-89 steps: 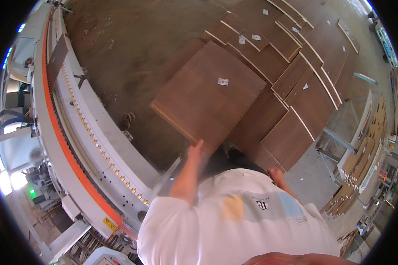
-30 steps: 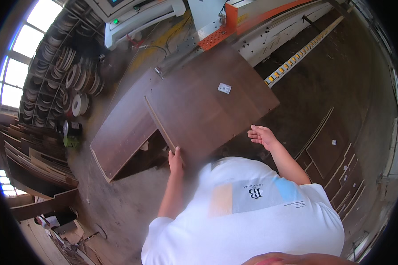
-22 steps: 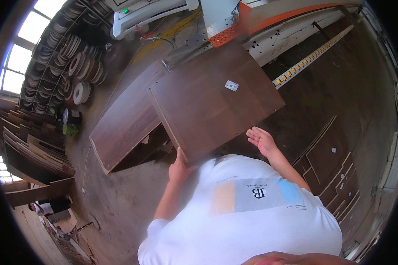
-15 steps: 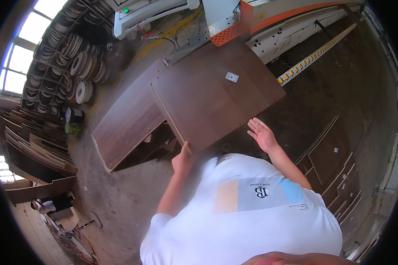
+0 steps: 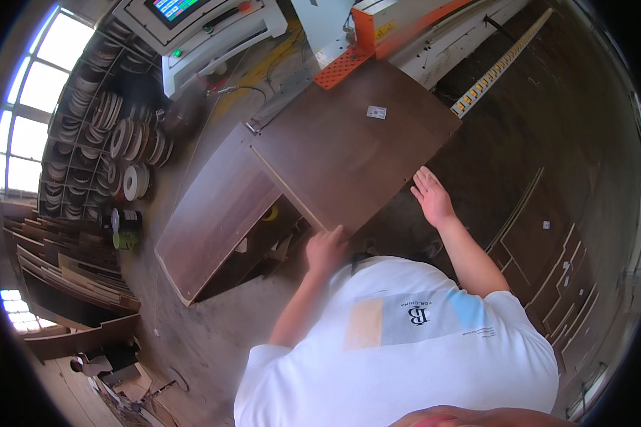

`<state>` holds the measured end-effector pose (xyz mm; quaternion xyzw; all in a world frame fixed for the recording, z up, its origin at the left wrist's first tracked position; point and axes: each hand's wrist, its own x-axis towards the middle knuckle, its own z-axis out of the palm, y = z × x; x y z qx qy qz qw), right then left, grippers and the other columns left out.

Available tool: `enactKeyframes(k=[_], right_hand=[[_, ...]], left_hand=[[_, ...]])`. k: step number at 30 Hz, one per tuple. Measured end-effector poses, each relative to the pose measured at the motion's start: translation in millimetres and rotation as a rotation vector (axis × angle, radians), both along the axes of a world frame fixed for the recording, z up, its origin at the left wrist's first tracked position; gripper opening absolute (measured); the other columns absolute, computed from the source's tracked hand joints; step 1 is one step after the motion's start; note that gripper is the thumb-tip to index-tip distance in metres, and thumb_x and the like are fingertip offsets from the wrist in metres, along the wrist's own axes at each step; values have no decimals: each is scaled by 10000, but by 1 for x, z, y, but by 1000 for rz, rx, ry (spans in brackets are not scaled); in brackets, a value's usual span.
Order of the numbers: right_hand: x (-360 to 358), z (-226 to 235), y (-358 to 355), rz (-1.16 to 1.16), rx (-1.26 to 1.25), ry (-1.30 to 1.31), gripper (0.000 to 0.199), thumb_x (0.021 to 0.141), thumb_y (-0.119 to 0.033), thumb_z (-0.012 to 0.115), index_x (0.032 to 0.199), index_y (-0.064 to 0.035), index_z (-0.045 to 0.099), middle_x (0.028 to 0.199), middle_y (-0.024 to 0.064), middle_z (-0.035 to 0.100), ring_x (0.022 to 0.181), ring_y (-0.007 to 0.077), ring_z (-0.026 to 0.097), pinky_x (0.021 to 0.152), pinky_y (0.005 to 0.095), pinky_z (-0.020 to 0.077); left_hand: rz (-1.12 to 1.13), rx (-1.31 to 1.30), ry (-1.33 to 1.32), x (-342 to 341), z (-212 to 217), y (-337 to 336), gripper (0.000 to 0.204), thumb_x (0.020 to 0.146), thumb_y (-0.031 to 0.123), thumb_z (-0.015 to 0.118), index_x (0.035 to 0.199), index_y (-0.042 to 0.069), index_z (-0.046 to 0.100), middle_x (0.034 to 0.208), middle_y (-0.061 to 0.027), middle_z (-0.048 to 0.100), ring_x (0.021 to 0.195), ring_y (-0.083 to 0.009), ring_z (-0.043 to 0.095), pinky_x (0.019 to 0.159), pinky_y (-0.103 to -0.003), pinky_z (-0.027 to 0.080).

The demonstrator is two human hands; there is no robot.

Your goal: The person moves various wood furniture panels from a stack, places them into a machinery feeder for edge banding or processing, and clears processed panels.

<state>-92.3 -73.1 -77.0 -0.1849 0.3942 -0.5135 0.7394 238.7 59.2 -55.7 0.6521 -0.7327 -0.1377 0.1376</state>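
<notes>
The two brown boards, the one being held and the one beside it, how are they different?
The held board has a small white sticker; the other board shows none. The left hand grips the held board's near corner and the right hand is open at its edge; no hand touches the other board. The held board overlaps the other board's edge. Both are flat, dark brown and pale-edged.

A wooden panel [image 5: 356, 160] lies partly over a second panel [image 5: 214, 213] to its left.

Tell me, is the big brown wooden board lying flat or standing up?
Flat. The big brown wooden board shows its whole broad face, resting on another panel; the left hand grips its near corner.
</notes>
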Motion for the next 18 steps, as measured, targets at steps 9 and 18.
enactKeyframes(k=[9,18], right_hand=[[-53,-24,-17,-131,20,148,536,1054,-335,578,1514,-92,445,1513,65,530,1429,217,470,1080,405,434],[-150,-82,137,-67,423,253,552,1011,-434,628,1447,-111,530,1393,79,630,1225,196,614,988,385,501]], left_hand=[[-103,-93,-46,-59,-6,-60,420,814,252,782,1207,141,686,969,-81,737,919,-282,683,775,-439,492],[-362,197,9,-141,0,-86,268,957,289,614,1166,154,714,1073,-100,751,984,-330,712,837,-459,562]])
